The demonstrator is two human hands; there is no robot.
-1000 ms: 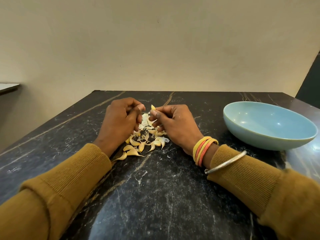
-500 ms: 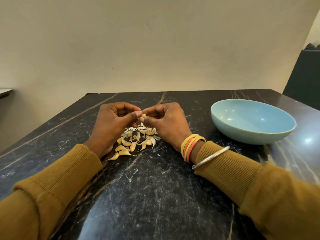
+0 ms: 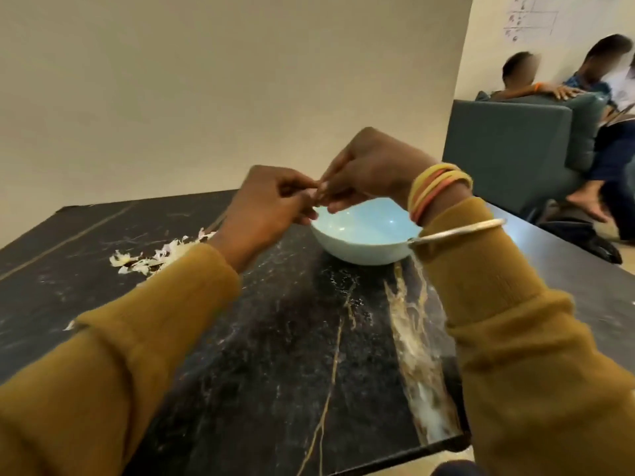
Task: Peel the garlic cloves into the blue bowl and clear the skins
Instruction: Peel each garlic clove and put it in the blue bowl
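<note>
My left hand [image 3: 266, 207] and my right hand [image 3: 367, 170] meet fingertip to fingertip above the blue bowl [image 3: 364, 242]. Between them they pinch a small garlic clove [image 3: 318, 194], mostly hidden by the fingers and blurred. The bowl stands on the black marble table [image 3: 292, 338], and the part of its inside that shows holds nothing. A heap of garlic cloves and papery skins [image 3: 154, 257] lies on the table to the left, partly behind my left sleeve.
The table's near right corner [image 3: 457, 441] and right edge are close to my right arm. A stray skin [image 3: 70, 325] lies by my left sleeve. A teal sofa [image 3: 515, 156] with seated people stands beyond the table at the right. A beige wall is behind.
Both hands have lifted off the pile and moved right, over the bowl, taking the clove with them. The camera has swung right, so the pile sits at the left.
</note>
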